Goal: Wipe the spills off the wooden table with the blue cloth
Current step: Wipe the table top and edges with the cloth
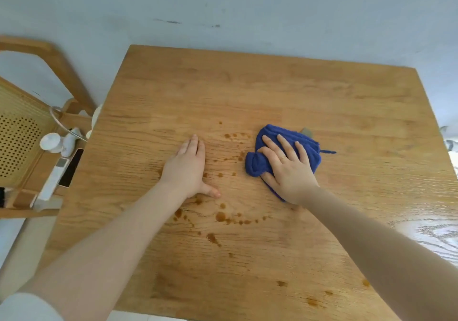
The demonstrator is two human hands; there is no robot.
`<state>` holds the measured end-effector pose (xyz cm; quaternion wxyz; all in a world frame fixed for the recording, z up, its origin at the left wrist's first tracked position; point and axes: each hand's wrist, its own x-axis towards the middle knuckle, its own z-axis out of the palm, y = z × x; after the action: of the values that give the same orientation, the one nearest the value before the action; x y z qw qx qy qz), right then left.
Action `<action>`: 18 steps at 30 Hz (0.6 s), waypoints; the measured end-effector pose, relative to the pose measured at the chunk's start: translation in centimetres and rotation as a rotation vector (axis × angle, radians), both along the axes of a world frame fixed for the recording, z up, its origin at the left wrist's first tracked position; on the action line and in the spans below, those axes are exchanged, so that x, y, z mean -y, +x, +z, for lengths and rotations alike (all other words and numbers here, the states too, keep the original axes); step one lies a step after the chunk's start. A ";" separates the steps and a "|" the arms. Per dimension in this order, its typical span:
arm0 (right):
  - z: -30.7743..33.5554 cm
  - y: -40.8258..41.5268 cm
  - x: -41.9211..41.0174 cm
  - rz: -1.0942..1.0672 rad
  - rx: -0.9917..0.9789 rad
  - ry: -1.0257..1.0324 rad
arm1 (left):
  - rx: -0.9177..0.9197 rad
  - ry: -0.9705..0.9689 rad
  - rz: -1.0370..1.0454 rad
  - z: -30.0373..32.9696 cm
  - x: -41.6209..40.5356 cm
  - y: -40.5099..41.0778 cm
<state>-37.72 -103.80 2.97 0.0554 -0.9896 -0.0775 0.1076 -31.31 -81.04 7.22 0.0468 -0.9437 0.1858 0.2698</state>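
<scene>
- The right hand (287, 169) presses the blue cloth (277, 147) flat on the wooden table (247, 85), fingers spread and straight, right of centre.
- The left hand (188, 169) rests palm-down, fingers straight and together, touching the bare wood.
- Brown spills (220, 216) dot the surface between and nearer than the hands.
- Bare wood runs from the cloth to the far edge.
- A chair (29, 127) beside the left edge holds small white items.

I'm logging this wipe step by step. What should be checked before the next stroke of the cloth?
1. Right hand flat on the blue cloth: ok.
2. Cloth lies on the wooden table: ok.
3. Left hand out of the stroke path: not ok, it rests flat among the brown spills.
4. Spills cleared: not ok, drops remain left of and nearer than the cloth.
5. Cloth's underside clean: cannot tell.
</scene>
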 end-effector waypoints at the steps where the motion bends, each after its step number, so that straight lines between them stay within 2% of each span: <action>1: 0.0 0.7 0.2 0.002 0.006 -0.003 | -0.003 -0.006 -0.002 0.0 0.0 0.0; 9: -0.3 6.9 -1.1 -0.308 -0.001 0.045 | -0.002 -0.029 0.003 -0.2 -0.2 -0.3; 15: -0.2 0.9 -3.3 -0.029 0.030 -0.008 | -0.007 -0.064 0.022 -0.4 -0.4 -0.3; 18: -0.1 1.3 -2.9 0.050 0.008 -0.014 | 0.000 -0.072 0.017 -0.5 -0.4 -0.1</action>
<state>-36.39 -100.90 2.87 0.0452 -0.9882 -0.1017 0.1053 -31.37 -80.65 6.72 0.0106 -0.9463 0.1872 0.2636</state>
